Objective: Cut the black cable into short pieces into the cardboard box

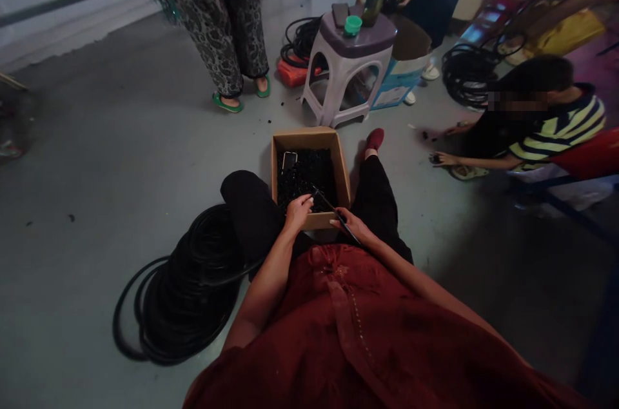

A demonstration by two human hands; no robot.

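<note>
A cardboard box (309, 177) stands open on the floor between my legs, filled with small black rubber pieces (307, 177). My left hand (298, 212) is curled at the box's near edge, over those pieces; whether it holds any is hidden. My right hand (348, 225) grips a thin black strip (333, 210), possibly tubing, which slants up across the box's near right corner. A phone (289, 162) lies on the pieces at the box's far left corner.
A large coil of black tubing (184, 293) lies by my left knee. Ahead stands a lilac plastic stool (345, 73) with a green bottle on it, among more black coils. A co-worker's hands (442, 159) reach toward the floor at right.
</note>
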